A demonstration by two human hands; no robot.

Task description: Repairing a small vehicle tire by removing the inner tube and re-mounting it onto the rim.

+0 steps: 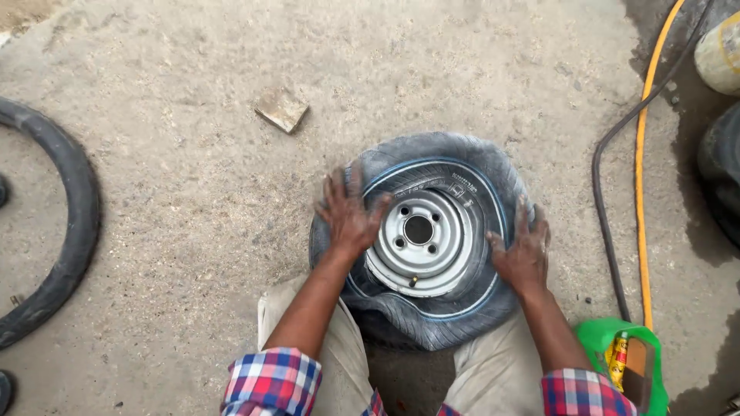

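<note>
Both knees [493,377] flank a small tyre [432,308] (silver rim [420,243] inside), left hand [348,212] and right hand [524,250] pressing flat, fingers spread, grasping nothing.

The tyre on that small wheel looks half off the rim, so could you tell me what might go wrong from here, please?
1. The left hand and right hand press bare on the tyre beside the metal rim; fingers could get pinched between them.
2. The valve stem sticks out at the rim's near edge and might be bent.
3. The yellow hose and black hose lie close by, a possible trip hazard.
</note>
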